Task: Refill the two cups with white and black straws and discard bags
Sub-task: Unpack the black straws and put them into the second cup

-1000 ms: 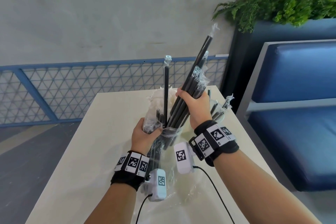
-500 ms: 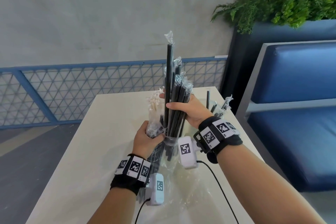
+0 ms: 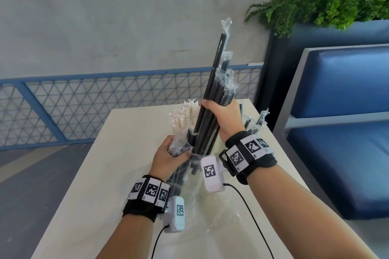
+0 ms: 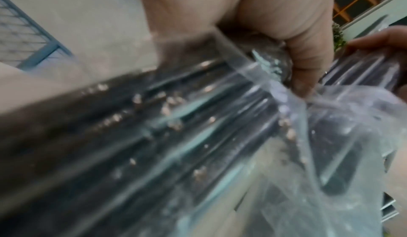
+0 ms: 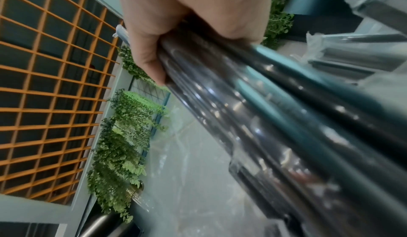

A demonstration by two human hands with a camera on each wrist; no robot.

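Dozens of black straws [image 3: 212,99], each in a thin clear sleeve, stand as a light, slippery bundle above the table [image 3: 117,153]; gripping mid-length looks safest, since single ones could slide out. The right hand [image 3: 226,120] wraps its fingers around them. The left hand [image 3: 168,156] clutches the clear bag [image 3: 195,200] mouth. White straws [image 3: 185,114] crowd just left; a few black ones stand far right.

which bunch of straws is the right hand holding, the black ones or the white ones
The black straws: the right hand grips that tall bundle, while the white straws stand untouched behind the left hand.
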